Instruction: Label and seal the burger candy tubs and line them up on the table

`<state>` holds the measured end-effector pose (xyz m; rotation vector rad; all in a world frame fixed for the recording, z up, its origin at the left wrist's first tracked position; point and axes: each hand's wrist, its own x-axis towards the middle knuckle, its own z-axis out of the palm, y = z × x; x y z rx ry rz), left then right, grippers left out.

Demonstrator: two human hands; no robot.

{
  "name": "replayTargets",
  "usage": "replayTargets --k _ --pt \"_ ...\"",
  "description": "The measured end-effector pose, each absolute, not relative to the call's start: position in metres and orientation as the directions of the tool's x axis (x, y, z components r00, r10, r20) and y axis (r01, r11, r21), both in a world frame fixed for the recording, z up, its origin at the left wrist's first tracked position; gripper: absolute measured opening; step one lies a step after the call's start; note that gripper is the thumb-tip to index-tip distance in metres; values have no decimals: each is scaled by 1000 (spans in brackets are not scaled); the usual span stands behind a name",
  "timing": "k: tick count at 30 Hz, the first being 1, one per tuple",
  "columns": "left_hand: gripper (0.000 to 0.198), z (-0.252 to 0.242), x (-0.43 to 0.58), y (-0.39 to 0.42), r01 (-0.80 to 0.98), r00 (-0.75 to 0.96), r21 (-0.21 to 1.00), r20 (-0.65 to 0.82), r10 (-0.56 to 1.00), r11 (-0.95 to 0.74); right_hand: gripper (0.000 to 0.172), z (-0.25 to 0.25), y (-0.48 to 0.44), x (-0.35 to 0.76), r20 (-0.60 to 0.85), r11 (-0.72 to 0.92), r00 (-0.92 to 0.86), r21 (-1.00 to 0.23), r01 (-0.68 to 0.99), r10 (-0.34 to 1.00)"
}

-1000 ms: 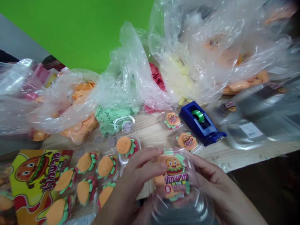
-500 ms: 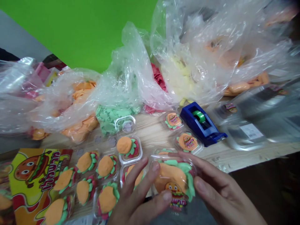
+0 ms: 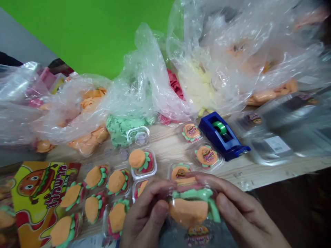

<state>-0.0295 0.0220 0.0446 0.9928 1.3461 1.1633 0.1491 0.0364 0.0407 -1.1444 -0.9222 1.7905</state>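
Both my hands grip one clear plastic box (image 3: 190,208) with a burger-shaped sweet inside, orange bun over green and red layers. My left hand (image 3: 144,215) pinches its left side with thumb and fingers. My right hand (image 3: 240,213) wraps round its right side and top edge. The box is tilted toward me, and its burger sticker (image 3: 199,235) hangs at the bottom. Several similar filled boxes (image 3: 116,182) lie in rows to the left, on and beside a yellow printed display carton (image 3: 38,196).
Clear bags of orange pieces (image 3: 88,113), green pieces (image 3: 124,125), red pieces (image 3: 174,84) and yellow pieces (image 3: 199,86) line the back of the wooden table (image 3: 168,144). A blue tape dispenser (image 3: 222,136) stands right of centre beside three stickered boxes (image 3: 207,155). Empty clear boxes (image 3: 274,144) are stacked at right.
The box has turned in my hands: its stickered lid faced me a second ago, now the bun faces me and the sticker is low. My fingers have closed tighter round it.
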Motion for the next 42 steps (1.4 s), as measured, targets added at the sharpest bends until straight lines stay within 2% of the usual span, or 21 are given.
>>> replayTargets --k 4,6,7,10,12,14,16,20,22,25,28,31,36,39,42 --pt "32 42 -25 22 -146 -129 948 -302 944 284 23 41 35 146 -402 -480 -273 -805 -349 874" --pt "39 39 -24 23 -173 -225 967 -223 948 186 23 42 36 144 -429 -505 -269 -770 -390 862" --pt "35 37 -23 23 -171 -287 980 -147 947 101 22 42 37 144 -449 -519 -260 -751 -410 855" --pt "25 34 -20 21 28 -403 995 102 910 -99 27 43 42 143 -533 -611 -310 -602 -514 787" --pt "23 36 -15 18 231 -345 964 209 915 -133 34 44 47 142 -545 -669 -410 -460 -583 732" --pt "21 40 -10 15 373 -252 918 243 937 -138 43 44 52 140 -497 -660 -459 -380 -648 736" --pt "26 45 -8 16 459 -195 883 211 958 -101 47 42 54 137 -442 -616 -455 -353 -704 773" --pt "34 51 -16 28 578 -60 816 69 996 -21 36 39 53 134 -417 -633 -492 -337 -697 764" --pt "40 51 -23 35 647 38 761 36 999 -52 28 39 52 135 -430 -650 -500 -349 -675 751" --pt "42 48 -30 42 711 164 685 59 985 -160 25 40 51 137 -449 -652 -489 -357 -670 748" --pt "34 47 -28 41 701 120 698 88 989 -147 29 39 50 138 -433 -647 -497 -341 -682 752" --pt "31 49 -21 39 654 -3 756 45 999 -32 31 37 49 139 -430 -645 -497 -341 -683 754" --pt "26 55 -14 41 648 -90 758 -25 996 78 30 32 45 139 -459 -632 -456 -382 -674 763" --pt "20 58 -15 47 638 -60 767 -47 997 74 31 29 43 136 -452 -630 -452 -422 -652 769" --pt "18 59 -15 50 547 36 836 -74 997 42 33 29 44 134 -437 -608 -429 -484 -629 791"
